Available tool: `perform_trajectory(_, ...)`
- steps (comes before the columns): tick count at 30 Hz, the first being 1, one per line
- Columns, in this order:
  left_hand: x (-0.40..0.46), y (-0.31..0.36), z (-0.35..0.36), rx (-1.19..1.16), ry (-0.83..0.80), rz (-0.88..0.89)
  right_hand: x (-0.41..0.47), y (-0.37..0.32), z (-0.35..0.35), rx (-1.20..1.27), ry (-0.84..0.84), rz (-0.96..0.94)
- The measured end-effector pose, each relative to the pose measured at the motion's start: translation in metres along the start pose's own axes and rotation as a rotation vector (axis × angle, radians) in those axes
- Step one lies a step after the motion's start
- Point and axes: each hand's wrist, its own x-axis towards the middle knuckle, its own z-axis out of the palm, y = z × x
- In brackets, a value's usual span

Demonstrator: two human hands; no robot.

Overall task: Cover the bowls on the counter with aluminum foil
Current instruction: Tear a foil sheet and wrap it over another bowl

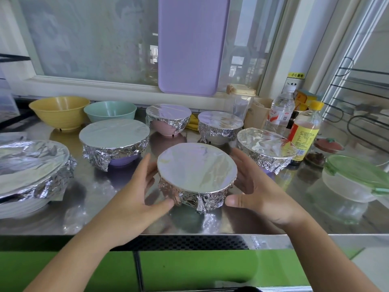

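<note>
Foil-covered bowl [196,175] centre frame | my left hand [134,192] and right hand [255,186] cup its sides, fingers relaxed | risk: squeezing could tear the foil [195,165].

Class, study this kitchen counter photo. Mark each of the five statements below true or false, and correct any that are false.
1. The yellow ribbed bowl at the back left is uncovered. True.
2. The mint green bowl is wrapped in foil. False: it is open, with no foil.
3. Both the left hand and the right hand touch the near foil-covered bowl. True.
4. The lilac cutting board lies flat on the counter. False: it stands upright against the window.
5. The clear container with the green lid sits at the right. True.
</note>
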Motion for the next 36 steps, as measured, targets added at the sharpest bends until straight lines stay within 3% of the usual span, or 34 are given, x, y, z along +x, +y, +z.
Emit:
perform_trajectory(3, -0.01, 0.021, 0.015, 0.035, 0.025, -0.077, 0.002, -0.002, 0.012, 0.008, 0.017, 0.012)
perform_trajectory(10, -0.002, 0.026, 0.06, -0.093, 0.237, -0.013, 0.005, -0.004, 0.024, -0.141, 0.07, -0.068)
perform_trajectory(19, 0.0, 0.02, 0.043, 0.06, 0.129, -0.006, 0.004, -0.003, 0.019, -0.168, 0.01, -0.021)
perform_trajectory(25, -0.01, 0.031, 0.042, 0.098, 0.279, -0.065, 0.01, -0.014, 0.012, 0.037, -0.037, -0.004)
perform_trajectory(28, -0.008, 0.035, 0.05, 0.094, 0.308, 0.011, 0.014, -0.015, 0.014, 0.054, -0.046, -0.035)
perform_trajectory(36, -0.004, 0.035, 0.061, 0.033, 0.32, -0.009, 0.01, -0.018, 0.02, -0.082, -0.036, -0.063)
